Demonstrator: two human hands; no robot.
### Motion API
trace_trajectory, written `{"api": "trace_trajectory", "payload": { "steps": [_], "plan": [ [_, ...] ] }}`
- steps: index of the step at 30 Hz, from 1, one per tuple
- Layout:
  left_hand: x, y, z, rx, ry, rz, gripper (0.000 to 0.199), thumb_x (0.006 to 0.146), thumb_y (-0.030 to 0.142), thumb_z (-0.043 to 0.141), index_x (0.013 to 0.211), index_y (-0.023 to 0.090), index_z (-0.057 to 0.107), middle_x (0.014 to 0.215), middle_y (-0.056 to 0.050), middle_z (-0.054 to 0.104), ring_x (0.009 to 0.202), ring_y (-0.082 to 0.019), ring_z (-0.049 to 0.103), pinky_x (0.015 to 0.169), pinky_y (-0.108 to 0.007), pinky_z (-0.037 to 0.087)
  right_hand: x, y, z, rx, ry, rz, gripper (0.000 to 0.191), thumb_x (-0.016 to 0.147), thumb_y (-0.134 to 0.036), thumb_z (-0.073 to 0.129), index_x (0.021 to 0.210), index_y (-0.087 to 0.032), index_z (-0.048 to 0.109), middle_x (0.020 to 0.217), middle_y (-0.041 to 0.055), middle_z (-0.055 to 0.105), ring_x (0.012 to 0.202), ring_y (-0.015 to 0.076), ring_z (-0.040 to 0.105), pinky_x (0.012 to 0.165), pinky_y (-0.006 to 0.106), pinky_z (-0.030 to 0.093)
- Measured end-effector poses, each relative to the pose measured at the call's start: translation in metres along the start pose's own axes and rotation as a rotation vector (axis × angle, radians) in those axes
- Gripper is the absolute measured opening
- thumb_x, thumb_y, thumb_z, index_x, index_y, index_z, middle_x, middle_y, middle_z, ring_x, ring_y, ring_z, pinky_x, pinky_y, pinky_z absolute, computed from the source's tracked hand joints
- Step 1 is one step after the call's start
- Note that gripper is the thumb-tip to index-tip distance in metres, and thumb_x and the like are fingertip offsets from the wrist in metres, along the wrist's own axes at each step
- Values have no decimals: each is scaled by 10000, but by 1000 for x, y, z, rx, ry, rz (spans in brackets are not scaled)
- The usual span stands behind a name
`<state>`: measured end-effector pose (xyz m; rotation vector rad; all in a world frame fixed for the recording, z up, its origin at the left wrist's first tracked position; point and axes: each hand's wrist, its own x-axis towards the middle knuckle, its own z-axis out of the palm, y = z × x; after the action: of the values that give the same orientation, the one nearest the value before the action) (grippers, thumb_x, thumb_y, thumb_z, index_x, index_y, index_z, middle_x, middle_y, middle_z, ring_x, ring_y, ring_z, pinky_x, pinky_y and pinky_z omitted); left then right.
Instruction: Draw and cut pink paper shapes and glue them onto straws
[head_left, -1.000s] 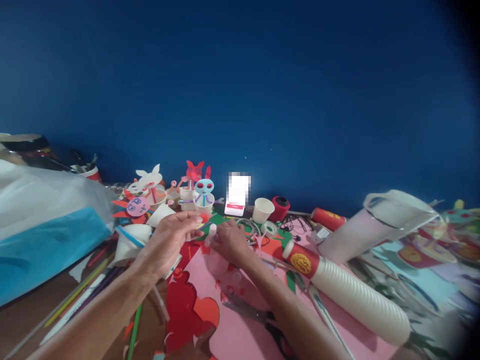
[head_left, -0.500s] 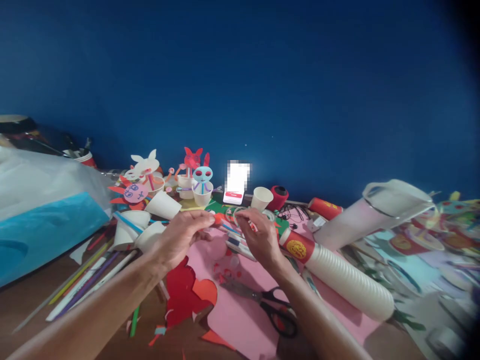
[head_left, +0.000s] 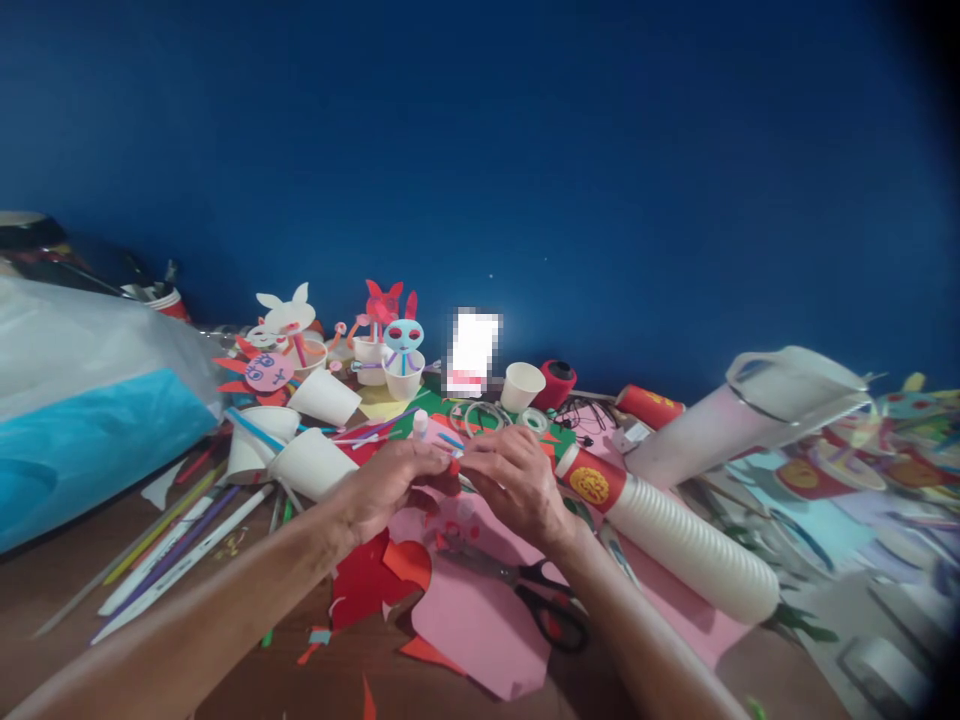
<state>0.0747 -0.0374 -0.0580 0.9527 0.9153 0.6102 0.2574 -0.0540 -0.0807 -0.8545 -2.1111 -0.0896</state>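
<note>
My left hand (head_left: 394,487) and my right hand (head_left: 517,483) meet at the fingertips over the craft papers. Between them is a small red paper piece (head_left: 454,467), mostly hidden by my fingers. A small white glue bottle (head_left: 420,425) stands just beyond my left hand. Below my hands lie black-and-red-handled scissors (head_left: 532,590) on a pink paper sheet (head_left: 480,620). Red paper cutouts (head_left: 367,585) lie beside it. A stack of white paper cups (head_left: 690,540) with a red sleeve lies close to my right hand.
Paper-cup figures with pipe-cleaner limbs (head_left: 403,345) stand at the back against a blue wall (head_left: 480,150). Loose white cups (head_left: 311,463) sit left of my hands. Coloured straws (head_left: 172,555) lie at front left, a plastic bag (head_left: 90,420) at left, and a white jug (head_left: 795,385) at right.
My hands have moved closer together, and their fingertips now meet around the small red piece. The view has tilted slightly, so the table objects sit a little higher in the picture.
</note>
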Motion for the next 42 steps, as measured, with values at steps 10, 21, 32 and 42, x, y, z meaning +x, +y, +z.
{"api": "trace_trajectory", "payload": {
  "steps": [10,21,32,42],
  "plan": [
    [-6,23,-19,825,172,409,274,777,343,499,616,188,657,598,-24,630,557,-155,523,539,-245,332,4,-4,6,346,-185,589,144,847,-180,464,806,-195,601,882,26,664,852,157,601,756,272,436],
    [-3,27,-33,1348,202,413,285,793,255,406,522,198,473,481,16,453,474,-131,395,509,-260,206,1,-7,32,-17,-400,585,108,719,-139,564,741,-204,647,878,33,662,964,209,507,859,333,337],
    [11,-13,-43,1453,160,379,171,785,255,465,747,196,622,751,-112,655,760,-254,607,668,-312,381,4,-15,29,-329,-609,652,179,769,-215,485,790,-226,663,735,59,662,771,218,580,746,343,336],
    [4,-15,-16,1401,226,248,119,726,150,490,635,170,564,707,-151,641,728,-304,614,661,-367,399,5,-20,34,-372,-585,562,173,763,-209,488,778,-214,660,762,82,665,848,242,567,763,366,314]
  ]
}}
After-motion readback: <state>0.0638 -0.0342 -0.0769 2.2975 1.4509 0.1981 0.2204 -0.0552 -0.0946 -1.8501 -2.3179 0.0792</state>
